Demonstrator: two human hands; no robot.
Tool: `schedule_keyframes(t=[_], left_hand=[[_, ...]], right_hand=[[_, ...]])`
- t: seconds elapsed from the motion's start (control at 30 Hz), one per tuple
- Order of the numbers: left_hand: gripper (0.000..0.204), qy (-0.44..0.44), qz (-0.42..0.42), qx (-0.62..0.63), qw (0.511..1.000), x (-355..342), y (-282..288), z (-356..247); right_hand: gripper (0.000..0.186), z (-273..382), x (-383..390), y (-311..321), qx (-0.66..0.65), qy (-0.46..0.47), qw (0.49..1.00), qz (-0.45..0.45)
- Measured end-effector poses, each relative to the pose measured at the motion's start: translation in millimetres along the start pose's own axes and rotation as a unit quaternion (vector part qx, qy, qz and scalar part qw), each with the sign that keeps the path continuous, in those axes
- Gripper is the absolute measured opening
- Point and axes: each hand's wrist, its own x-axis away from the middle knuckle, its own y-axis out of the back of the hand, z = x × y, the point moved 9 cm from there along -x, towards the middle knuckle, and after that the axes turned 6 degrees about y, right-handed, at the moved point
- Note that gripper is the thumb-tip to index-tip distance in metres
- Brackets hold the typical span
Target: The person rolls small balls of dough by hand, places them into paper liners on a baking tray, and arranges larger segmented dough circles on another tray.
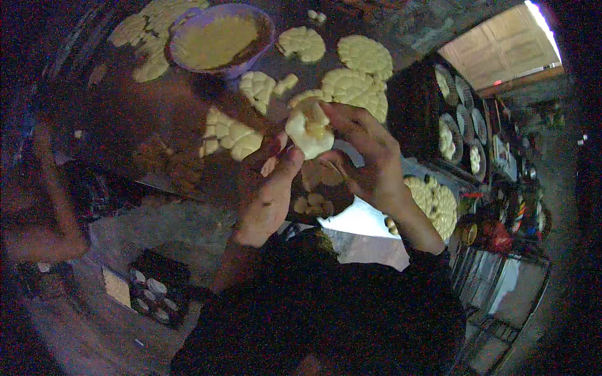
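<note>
My two hands hold a pale piece of dough (311,139) between them, raised over the work table. The dough is cupped, and yellowish filling shows in its opening. My left hand (268,199) grips its lower left side, thumb against the dough. On the other side, my right hand (376,150) pinches the upper edge with its fingers. Just beyond lie scored dough rounds (352,89) cut into small pieces. A part-used round (233,134) rests left of my hands, with a smaller cluster (257,89) farther back.
A purple bowl (272,31) of yellowish filling (216,44) stands at the back left. Another person's arm (53,216) reaches in from the left. Round tins (446,139) with dough line the right side. Close to my right forearm sits another scored round (434,203).
</note>
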Motion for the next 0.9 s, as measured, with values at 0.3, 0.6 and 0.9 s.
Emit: schedule_keyframes(t=[0.3,0.6,0.9], left_hand=[[0.036,-0.103,0.023,-0.107,0.989,77,-77,51],[0.019,-0.121,-0.044,-0.235,0.963,135,-92,69],[0.027,-0.143,0.12,-0.244,0.952,166,-111,57]], right_hand=[[0.015,39,116,59,-0.051,0.064,0.992,-0.099],[0.025,108,173,69,0.026,0.194,0.98,-0.033],[0.017,104,176,72,-0.025,0.088,0.993,-0.078]])
